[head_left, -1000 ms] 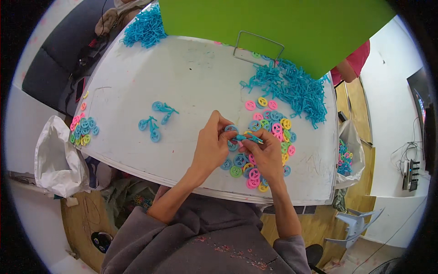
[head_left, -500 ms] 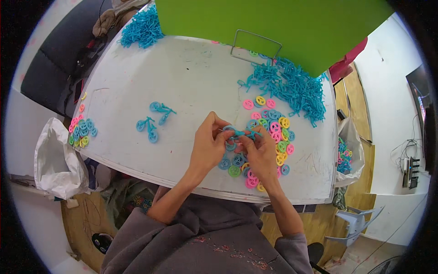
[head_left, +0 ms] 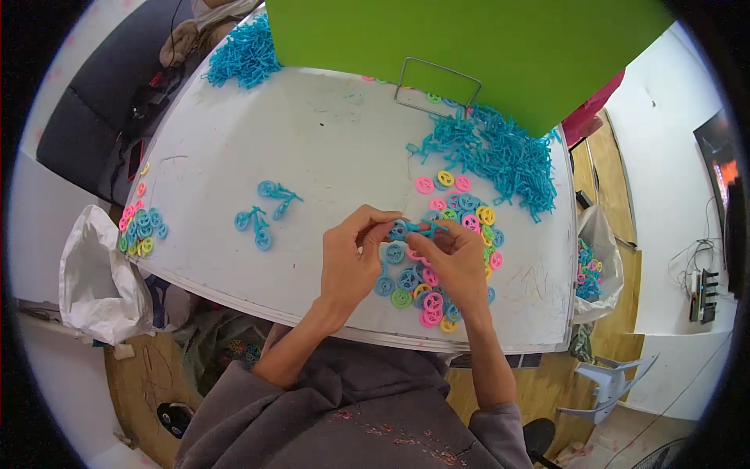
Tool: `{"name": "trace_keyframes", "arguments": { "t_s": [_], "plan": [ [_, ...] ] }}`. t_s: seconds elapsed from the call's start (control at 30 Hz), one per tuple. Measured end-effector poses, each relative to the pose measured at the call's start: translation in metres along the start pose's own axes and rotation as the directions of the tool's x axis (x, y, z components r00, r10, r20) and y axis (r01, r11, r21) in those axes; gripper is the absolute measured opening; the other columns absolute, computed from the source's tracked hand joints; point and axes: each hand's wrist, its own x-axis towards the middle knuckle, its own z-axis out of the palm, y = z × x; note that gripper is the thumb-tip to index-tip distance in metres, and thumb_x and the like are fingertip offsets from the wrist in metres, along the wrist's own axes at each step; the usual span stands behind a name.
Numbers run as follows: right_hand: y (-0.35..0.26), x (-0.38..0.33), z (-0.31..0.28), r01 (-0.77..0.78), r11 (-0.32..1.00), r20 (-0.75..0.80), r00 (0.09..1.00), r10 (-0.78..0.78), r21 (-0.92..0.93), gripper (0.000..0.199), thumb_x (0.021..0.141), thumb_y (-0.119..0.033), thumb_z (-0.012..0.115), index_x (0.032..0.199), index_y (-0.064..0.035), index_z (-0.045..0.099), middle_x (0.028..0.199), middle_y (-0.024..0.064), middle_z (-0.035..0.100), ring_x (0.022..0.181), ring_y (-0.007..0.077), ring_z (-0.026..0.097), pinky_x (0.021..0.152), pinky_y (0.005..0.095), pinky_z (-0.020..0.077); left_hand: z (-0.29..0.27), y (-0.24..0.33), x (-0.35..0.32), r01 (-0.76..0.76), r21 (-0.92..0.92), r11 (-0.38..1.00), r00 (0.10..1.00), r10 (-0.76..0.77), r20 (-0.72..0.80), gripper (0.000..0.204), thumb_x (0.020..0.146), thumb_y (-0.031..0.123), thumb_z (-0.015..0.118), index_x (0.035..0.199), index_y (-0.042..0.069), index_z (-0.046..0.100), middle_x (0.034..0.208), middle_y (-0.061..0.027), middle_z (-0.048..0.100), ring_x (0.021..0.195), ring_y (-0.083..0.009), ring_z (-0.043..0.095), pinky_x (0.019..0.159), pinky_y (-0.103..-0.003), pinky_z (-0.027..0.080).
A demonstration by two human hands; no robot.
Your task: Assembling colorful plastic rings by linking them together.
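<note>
Over the wheel pile, my left hand (head_left: 349, 254) pinches a small blue plastic wheel (head_left: 398, 230) between thumb and fingers. My right hand (head_left: 459, 262) grips a teal plastic toy bicycle frame (head_left: 426, 227), its end against the wheel; whether they are joined is hidden by my fingers. Beneath and around my hands lie loose spoked wheels (head_left: 408, 279) in blue, pink, yellow and green. Left of my hands, two small toy bicycles (head_left: 279, 192) with blue wheels and teal frames lie on the white table (head_left: 328, 148).
A heap of teal frames (head_left: 508, 160) lies at the far right, another teal heap (head_left: 242, 55) at the far left. A green panel (head_left: 469, 47) with a wire stand (head_left: 439, 70) rises behind. White sacks (head_left: 101, 273) flank the table. More wheels (head_left: 143, 225) sit at the left edge.
Both hands stay together over the pile. My left hand has shifted slightly left and my right slightly right, and the wheel has turned to show its face more.
</note>
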Motion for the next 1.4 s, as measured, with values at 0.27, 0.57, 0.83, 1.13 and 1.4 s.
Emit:
{"name": "trace_keyframes", "arguments": {
  "t_s": [0.27, 0.57, 0.83, 1.13, 1.4],
  "plan": [
    [0.006, 0.0, 0.001, -0.138, 0.873, 0.067, 0.99, 0.121, 0.467, 0.023, 0.087, -0.019, 0.069, 0.094, 0.0024, 0.065, 0.081, 0.0067, 0.067, 0.067, 0.0109, 0.063, 0.062, 0.0238, 0.0527, 0.008, -0.002, -0.004, -0.178, 0.166, 0.97, 0.982, 0.186, -0.034, 0.015, 0.093, -0.003, 0.049, 0.1, -0.005, 0.063, 0.094, -0.0127, 0.068, 0.086, -0.0151, 0.064, 0.079, -0.029, 0.054],
    [0.009, -0.002, 0.027, 0.104, 0.935, -0.312, 0.95, 0.008, 0.339, 0.022, 0.087, -0.017, 0.069, 0.091, 0.0039, 0.064, 0.078, 0.0073, 0.066, 0.064, 0.0083, 0.06, 0.058, 0.0217, 0.0481, 0.014, 0.004, 0.002, -0.066, 0.025, 0.998, 0.995, 0.067, -0.079, 0.016, 0.095, -0.001, 0.046, 0.102, -0.004, 0.06, 0.096, -0.0116, 0.067, 0.092, -0.0166, 0.064, 0.082, -0.031, 0.055],
    [0.0, 0.003, 0.012, 0.125, 0.992, -0.163, 0.979, -0.123, -0.002, 0.011, 0.083, -0.002, 0.069, 0.092, 0.0025, 0.066, 0.077, 0.0051, 0.066, 0.068, 0.007, 0.059, 0.06, 0.0209, 0.0469, -0.012, 0.001, 0.007, 0.114, -0.017, 0.993, 0.988, -0.112, 0.104, 0.01, 0.089, -0.007, 0.053, 0.097, -0.005, 0.06, 0.099, -0.0091, 0.064, 0.087, -0.0139, 0.061, 0.08, -0.027, 0.052],
    [0.007, -0.015, 0.035, 0.174, 0.918, -0.188, 0.976, -0.112, 0.358, 0.039, 0.089, 0.0, 0.059, 0.127, -0.0007, 0.05, 0.091, 0.0064, 0.062, 0.083, 0.0087, 0.058, 0.072, 0.0231, 0.0486, 0.011, -0.01, -0.012, -0.397, 0.47, 0.788, 0.863, 0.494, -0.1, 0.023, 0.073, -0.014, 0.064, 0.091, 0.001, 0.066, 0.09, -0.0126, 0.066, 0.08, -0.0255, 0.065, 0.067, -0.031, 0.055],
    [0.019, -0.012, 0.021, 0.171, 0.802, -0.295, 0.956, 0.006, 0.572, 0.034, 0.092, -0.004, 0.056, 0.125, 0.0019, 0.05, 0.09, 0.003, 0.059, 0.082, 0.0045, 0.054, 0.07, 0.0197, 0.0443, 0.012, -0.004, -0.015, -0.26, 0.469, 0.844, 0.956, 0.292, 0.005, 0.033, 0.069, -0.002, 0.074, 0.099, 0.007, 0.065, 0.089, -0.0092, 0.062, 0.08, -0.0235, 0.06, 0.068, -0.032, 0.05]
  ]
}}
